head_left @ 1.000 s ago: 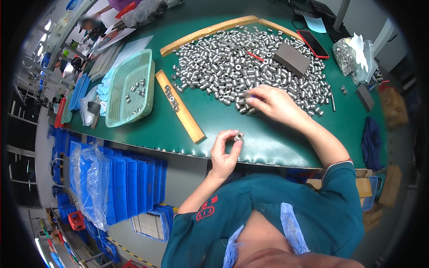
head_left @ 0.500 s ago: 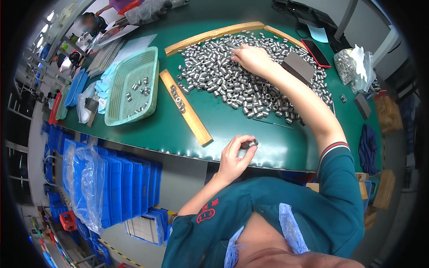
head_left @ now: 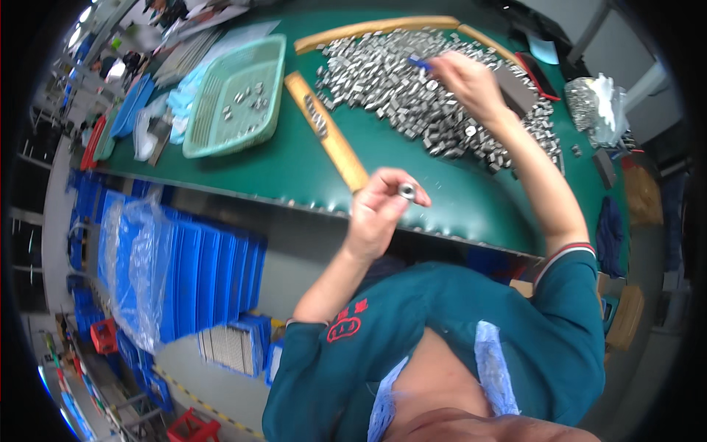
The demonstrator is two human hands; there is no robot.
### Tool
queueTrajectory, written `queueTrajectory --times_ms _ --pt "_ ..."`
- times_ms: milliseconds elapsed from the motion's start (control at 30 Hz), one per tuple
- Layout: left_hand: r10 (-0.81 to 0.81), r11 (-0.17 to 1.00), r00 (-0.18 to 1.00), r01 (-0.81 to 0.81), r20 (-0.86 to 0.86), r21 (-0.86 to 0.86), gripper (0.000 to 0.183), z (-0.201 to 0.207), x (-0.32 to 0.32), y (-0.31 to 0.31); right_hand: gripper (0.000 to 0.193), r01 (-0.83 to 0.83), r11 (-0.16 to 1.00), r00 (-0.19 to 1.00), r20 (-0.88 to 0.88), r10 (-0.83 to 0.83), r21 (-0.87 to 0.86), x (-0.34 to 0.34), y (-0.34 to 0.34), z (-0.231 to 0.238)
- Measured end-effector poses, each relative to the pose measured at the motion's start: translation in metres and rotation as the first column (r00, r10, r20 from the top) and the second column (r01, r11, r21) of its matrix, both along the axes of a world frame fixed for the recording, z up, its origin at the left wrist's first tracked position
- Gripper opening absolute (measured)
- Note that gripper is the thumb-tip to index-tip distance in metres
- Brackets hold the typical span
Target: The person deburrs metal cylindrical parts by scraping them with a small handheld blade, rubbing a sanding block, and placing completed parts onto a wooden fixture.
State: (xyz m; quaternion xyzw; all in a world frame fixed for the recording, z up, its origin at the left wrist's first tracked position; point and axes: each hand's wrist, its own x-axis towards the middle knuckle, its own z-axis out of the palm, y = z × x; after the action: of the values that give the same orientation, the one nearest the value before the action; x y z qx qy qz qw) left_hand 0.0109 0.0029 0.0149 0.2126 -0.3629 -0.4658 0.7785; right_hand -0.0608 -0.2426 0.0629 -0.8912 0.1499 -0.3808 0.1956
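My left hand (head_left: pixel 379 210), near the table's front edge, pinches a small steel bushing (head_left: pixel 406 191) with its round bored end facing up. Over the far part of a big heap of similar bushings (head_left: pixel 398 96), my right hand (head_left: pixel 468 79) is closed on a small blue object (head_left: pixel 420 63) that sticks out leftward past the fingertips. Blur hides what kind of thing it is. To the left of the heap lies a wooden strip (head_left: pixel 341 158) with several bushings (head_left: pixel 316 116) in a row on it.
A green plastic basket (head_left: pixel 193 136) with several bushings stands at the left of the green table (head_left: pixel 243 177). Wooden bars (head_left: pixel 375 28) edge the heap's far side. Right of the heap lie a grey block (head_left: pixel 514 90), a phone (head_left: pixel 540 76) and a plastic bag (head_left: pixel 582 103). Blue crates (head_left: pixel 213 283) stand below.
The view has shifted, so the table sits higher in the picture. My left hand has turned the bushing's end upward. A blue object now shows in my right hand over the heap.
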Motion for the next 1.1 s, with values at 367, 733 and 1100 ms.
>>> queueTrajectory --times_ms 367,733,1100 --pt "-0.202 0.776 0.978 0.131 -0.045 -0.617 0.006 0.125 0.008 0.118 0.035 -0.089 0.991 0.967 0.248 0.063 0.096 -0.099 0.043 -0.058" --pt "-0.452 0.751 0.892 0.393 0.02 -0.532 0.011 0.144 -0.012 0.124 0.034 -0.141 0.983 0.973 0.198 0.117 0.116 -0.109 0.045 -0.065" --pt "-0.467 0.812 0.883 0.411 -0.039 -0.415 0.014 0.162 -0.023 0.119 0.034 -0.151 0.983 0.966 0.227 0.124 0.106 -0.113 0.049 -0.06"
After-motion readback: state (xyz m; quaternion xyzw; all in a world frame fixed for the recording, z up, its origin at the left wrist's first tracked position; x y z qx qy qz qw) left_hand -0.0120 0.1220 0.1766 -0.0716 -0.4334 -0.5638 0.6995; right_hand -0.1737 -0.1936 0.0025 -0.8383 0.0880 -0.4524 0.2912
